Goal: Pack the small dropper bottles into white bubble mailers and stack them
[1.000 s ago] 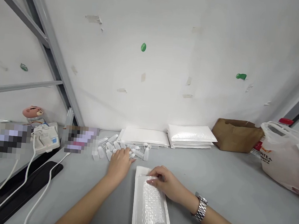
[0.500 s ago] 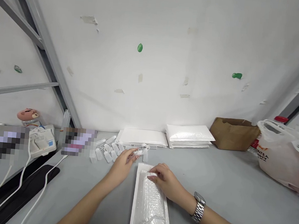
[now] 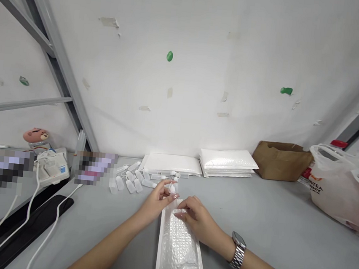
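Note:
A white bubble mailer [image 3: 180, 253] lies lengthwise in front of me, its top end pointing at the wall. My right hand [image 3: 197, 216], with a metal-band watch at the wrist, pinches the mailer's upper edge between thumb and fingers. Close by on the left, my left hand [image 3: 158, 199] is closed on a small white tag with a looped string [image 3: 172, 188], right at the mailer's top end. The fingers partly cover the tag. Several similar translucent white tags [image 3: 130, 186] lie loose on the grey table [image 3: 110, 229] to the left.
Flat white mailers [image 3: 172, 164] and a stack of bubble mailers [image 3: 227, 162] stand against the wall. Farther right are a brown paper bag [image 3: 281, 161] and a white plastic bag [image 3: 335, 196]. A white cable [image 3: 53, 224] and a black strip [image 3: 30, 230] lie at left.
My left hand has come right and toward me with the tag, from the loose tags to the mailer's top end. My right hand keeps its pinch on the mailer.

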`<state>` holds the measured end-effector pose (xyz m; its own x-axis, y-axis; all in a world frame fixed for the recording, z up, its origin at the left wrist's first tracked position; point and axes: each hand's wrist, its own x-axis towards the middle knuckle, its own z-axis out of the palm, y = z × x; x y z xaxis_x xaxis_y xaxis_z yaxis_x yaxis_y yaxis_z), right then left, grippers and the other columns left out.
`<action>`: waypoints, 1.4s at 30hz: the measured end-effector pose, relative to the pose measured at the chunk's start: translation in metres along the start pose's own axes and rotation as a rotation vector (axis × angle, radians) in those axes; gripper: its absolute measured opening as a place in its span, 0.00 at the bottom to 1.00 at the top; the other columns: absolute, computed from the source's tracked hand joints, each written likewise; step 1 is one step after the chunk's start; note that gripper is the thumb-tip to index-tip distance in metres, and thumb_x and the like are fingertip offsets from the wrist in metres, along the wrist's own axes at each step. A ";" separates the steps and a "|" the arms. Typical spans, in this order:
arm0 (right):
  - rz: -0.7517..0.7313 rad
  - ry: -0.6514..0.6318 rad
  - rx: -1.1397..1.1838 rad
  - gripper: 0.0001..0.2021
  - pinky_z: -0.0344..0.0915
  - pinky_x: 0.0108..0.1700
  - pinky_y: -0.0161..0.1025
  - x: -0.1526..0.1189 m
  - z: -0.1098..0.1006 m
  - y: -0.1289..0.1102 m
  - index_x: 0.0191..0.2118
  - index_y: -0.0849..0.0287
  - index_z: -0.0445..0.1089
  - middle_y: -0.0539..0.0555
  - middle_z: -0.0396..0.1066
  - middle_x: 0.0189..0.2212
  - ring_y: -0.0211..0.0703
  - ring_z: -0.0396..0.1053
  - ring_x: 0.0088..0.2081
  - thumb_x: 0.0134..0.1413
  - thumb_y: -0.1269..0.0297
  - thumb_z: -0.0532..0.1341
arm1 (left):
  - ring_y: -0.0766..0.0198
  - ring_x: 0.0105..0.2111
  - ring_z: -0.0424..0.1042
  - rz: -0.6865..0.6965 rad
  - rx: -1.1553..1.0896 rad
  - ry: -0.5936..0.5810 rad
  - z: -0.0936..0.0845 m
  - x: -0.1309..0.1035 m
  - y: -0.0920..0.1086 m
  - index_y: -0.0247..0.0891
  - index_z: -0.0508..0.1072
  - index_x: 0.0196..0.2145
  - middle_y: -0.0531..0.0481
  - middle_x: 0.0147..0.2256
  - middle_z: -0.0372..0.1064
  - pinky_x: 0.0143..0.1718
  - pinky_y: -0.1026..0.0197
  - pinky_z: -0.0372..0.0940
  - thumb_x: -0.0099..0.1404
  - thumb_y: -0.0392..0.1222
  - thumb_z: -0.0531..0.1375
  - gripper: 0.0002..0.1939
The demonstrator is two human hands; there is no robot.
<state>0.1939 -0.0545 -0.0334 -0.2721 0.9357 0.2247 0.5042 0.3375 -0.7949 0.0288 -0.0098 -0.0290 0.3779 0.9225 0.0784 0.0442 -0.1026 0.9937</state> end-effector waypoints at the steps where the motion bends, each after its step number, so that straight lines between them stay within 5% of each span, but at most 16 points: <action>1: 0.012 0.009 0.003 0.03 0.60 0.37 0.39 0.000 0.000 0.001 0.31 0.55 0.65 0.50 0.64 0.29 0.42 0.62 0.34 0.52 0.63 0.58 | 0.63 0.33 0.68 0.007 0.065 -0.001 -0.001 0.000 0.000 0.40 0.61 0.49 0.54 0.27 0.64 0.39 0.59 0.60 0.55 0.50 0.59 0.26; 5: 0.020 0.035 0.017 0.03 0.60 0.38 0.39 -0.001 -0.001 0.002 0.31 0.55 0.63 0.50 0.63 0.29 0.42 0.61 0.35 0.52 0.64 0.58 | 0.63 0.31 0.66 0.011 0.269 -0.041 -0.003 -0.002 0.000 0.43 0.63 0.50 0.55 0.27 0.64 0.38 0.60 0.59 0.57 0.50 0.57 0.23; 10: 0.005 0.098 0.039 0.04 0.60 0.37 0.39 0.001 -0.005 0.002 0.30 0.56 0.62 0.50 0.62 0.29 0.41 0.61 0.35 0.54 0.64 0.57 | 0.59 0.45 0.64 0.060 0.317 -0.073 -0.003 -0.003 -0.002 0.41 0.71 0.39 0.48 0.41 0.66 0.48 0.57 0.57 0.59 0.52 0.55 0.16; 15: 0.013 0.159 0.014 0.05 0.60 0.36 0.39 0.003 -0.009 0.000 0.29 0.57 0.61 0.50 0.61 0.28 0.41 0.60 0.33 0.54 0.64 0.56 | 0.57 0.51 0.59 0.096 0.370 -0.047 0.003 -0.008 0.003 0.39 0.74 0.31 0.46 0.48 0.62 0.53 0.56 0.54 0.63 0.54 0.47 0.21; 19: -0.026 0.112 -0.012 0.04 0.60 0.36 0.39 0.001 -0.008 -0.001 0.30 0.56 0.61 0.51 0.62 0.28 0.42 0.60 0.34 0.54 0.66 0.56 | 0.59 0.50 0.61 0.066 0.410 -0.010 0.001 -0.007 0.007 0.38 0.72 0.25 0.47 0.48 0.64 0.51 0.57 0.55 0.65 0.54 0.42 0.25; 22: -0.020 0.109 0.010 0.03 0.60 0.36 0.38 0.001 -0.008 0.001 0.30 0.56 0.61 0.51 0.61 0.29 0.42 0.61 0.34 0.55 0.66 0.55 | 0.59 0.47 0.63 0.134 0.464 0.070 -0.016 0.001 0.008 0.39 0.72 0.31 0.47 0.44 0.66 0.50 0.58 0.57 0.65 0.49 0.43 0.21; 27: 0.050 0.093 0.037 0.04 0.61 0.35 0.38 0.002 -0.007 0.006 0.30 0.56 0.61 0.51 0.62 0.29 0.40 0.61 0.32 0.53 0.64 0.57 | 0.53 0.45 0.62 0.057 1.099 0.171 -0.054 0.010 0.000 0.39 0.69 0.40 0.44 0.41 0.66 0.46 0.52 0.56 0.57 0.33 0.51 0.14; 32: 0.059 0.026 0.044 0.04 0.61 0.35 0.38 0.001 -0.003 0.009 0.30 0.56 0.62 0.50 0.62 0.30 0.40 0.61 0.32 0.52 0.63 0.58 | 0.51 0.45 0.60 0.028 1.483 0.159 -0.057 0.009 -0.008 0.37 0.69 0.43 0.39 0.42 0.65 0.44 0.51 0.54 0.56 0.26 0.47 0.20; 38: 0.062 0.021 0.059 0.04 0.60 0.35 0.37 0.000 0.001 0.012 0.31 0.56 0.63 0.50 0.61 0.30 0.39 0.61 0.31 0.51 0.63 0.59 | 0.51 0.42 0.62 0.026 1.488 0.156 -0.053 0.011 -0.010 0.37 0.69 0.39 0.41 0.38 0.68 0.42 0.51 0.54 0.60 0.34 0.49 0.12; 42: 0.054 0.028 0.066 0.04 0.60 0.34 0.37 0.000 0.000 0.010 0.30 0.56 0.63 0.49 0.62 0.29 0.39 0.61 0.31 0.51 0.63 0.59 | 0.53 0.42 0.64 0.059 1.270 0.176 -0.049 0.010 -0.007 0.38 0.68 0.39 0.44 0.38 0.69 0.45 0.50 0.54 0.62 0.38 0.48 0.11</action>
<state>0.1988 -0.0508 -0.0419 -0.2224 0.9552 0.1955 0.4619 0.2798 -0.8416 -0.0126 0.0187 -0.0315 0.2869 0.9311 0.2253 0.9151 -0.3360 0.2232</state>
